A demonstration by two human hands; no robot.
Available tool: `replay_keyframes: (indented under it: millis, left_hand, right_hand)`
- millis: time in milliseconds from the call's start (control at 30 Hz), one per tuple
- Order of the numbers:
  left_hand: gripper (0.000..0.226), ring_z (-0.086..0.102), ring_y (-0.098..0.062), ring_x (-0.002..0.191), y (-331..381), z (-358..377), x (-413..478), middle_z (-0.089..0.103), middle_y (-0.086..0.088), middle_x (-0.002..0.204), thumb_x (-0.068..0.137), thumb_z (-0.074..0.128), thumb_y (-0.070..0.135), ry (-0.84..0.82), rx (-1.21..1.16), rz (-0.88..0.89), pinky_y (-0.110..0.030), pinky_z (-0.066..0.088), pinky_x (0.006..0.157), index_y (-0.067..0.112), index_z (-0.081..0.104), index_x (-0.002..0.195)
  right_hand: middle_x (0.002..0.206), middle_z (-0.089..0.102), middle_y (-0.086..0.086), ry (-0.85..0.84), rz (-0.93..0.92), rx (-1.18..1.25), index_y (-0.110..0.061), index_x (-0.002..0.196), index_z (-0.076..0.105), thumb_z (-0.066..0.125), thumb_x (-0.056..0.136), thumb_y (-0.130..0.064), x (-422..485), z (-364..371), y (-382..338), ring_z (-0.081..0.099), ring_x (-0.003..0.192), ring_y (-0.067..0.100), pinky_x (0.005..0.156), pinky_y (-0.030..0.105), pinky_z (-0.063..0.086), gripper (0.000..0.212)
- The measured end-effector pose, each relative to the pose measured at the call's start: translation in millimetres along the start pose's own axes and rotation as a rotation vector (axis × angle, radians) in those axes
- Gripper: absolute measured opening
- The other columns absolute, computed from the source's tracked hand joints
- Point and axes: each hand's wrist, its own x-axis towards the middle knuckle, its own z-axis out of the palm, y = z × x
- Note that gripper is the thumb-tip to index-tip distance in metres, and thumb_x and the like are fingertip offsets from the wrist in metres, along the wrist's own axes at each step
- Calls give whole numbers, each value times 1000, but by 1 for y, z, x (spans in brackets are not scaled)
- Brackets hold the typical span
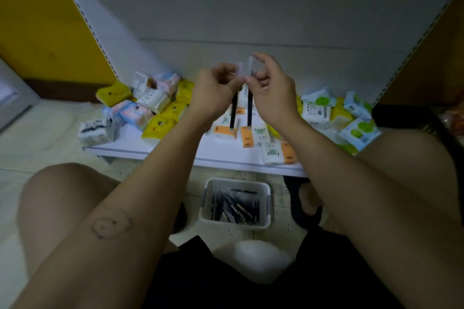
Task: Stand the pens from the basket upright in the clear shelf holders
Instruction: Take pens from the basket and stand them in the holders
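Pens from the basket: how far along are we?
Done: nothing visible; no clear holder shows. In hand: left hand grips one pen, right hand a second pen, above the shelf. Left: many pens lie in the basket.

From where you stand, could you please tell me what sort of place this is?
Probably a shop aisle: a low white shelf board between slotted uprights, small tissue packs heaped on it, and a basket of pens on the tiled floor.

Raised, the left hand (216, 89) and right hand (272, 94) pinch.
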Motion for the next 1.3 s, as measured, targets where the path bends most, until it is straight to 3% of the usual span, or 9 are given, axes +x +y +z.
replay_keyframes:
  millis: [133,300,400,500,600,1000,1167,1300]
  left_hand:
    - [4,69,-18,80,44,-8,-4,64,-4,83,92,63,14,-46,-14,89,-44,56,77,16,61,92]
    - [13,70,-23,83,104,-9,-11,66,-1,84,91,63,13,-56,43,251,-48,57,77,26,63,87]
    - [19,71,-18,83,144,-9,-14,68,-5,94,92,62,13,-55,68,364,-42,60,75,19,61,110]
    - [37,71,-14,82,184,-11,-18,69,-6,99,93,61,12,-65,54,480,-30,60,71,22,55,128]
    - [36,71,-13,81,217,-12,-18,70,-5,98,93,59,10,-91,40,540,-29,60,71,21,56,127]
    - [34,69,-10,86,308,-5,36,69,1,97,89,65,15,-20,103,730,-34,59,80,25,61,122]
    - [33,71,-13,80,334,2,65,71,-1,92,88,66,9,-40,41,769,-33,60,77,21,62,119]
    - [29,71,-14,81,347,10,95,70,-5,91,88,66,7,-33,0,779,-34,60,75,18,62,115]
  right_hand:
    - [70,51,-15,41,-79,22,-21,134,53,64,90,-14,12,-25,-37,52,61,-14,67,6,42,47]
    - [77,49,-15,71,-178,14,-21,132,54,65,89,-12,23,-66,-85,51,57,-11,66,11,44,45]
    - [80,52,-15,106,-258,0,-23,129,54,65,89,-13,29,-94,-117,54,61,-8,69,18,48,42]
    - [85,55,-14,130,-323,-26,-24,125,54,64,91,-16,38,-121,-145,57,65,-9,61,7,46,37]
    - [87,55,-13,144,-388,-46,-25,124,54,64,91,-15,48,-143,-171,56,66,-12,59,4,45,36]
    - [93,62,0,245,-461,-4,-30,118,57,69,88,-18,123,-196,-223,63,74,11,68,18,55,34]
    - [88,60,-9,256,-471,-35,-33,119,56,66,90,-19,159,-207,-227,61,69,2,62,11,51,33]
    - [88,60,-9,260,-461,-32,-33,118,56,67,90,-18,189,-211,-223,61,69,4,63,14,52,34]
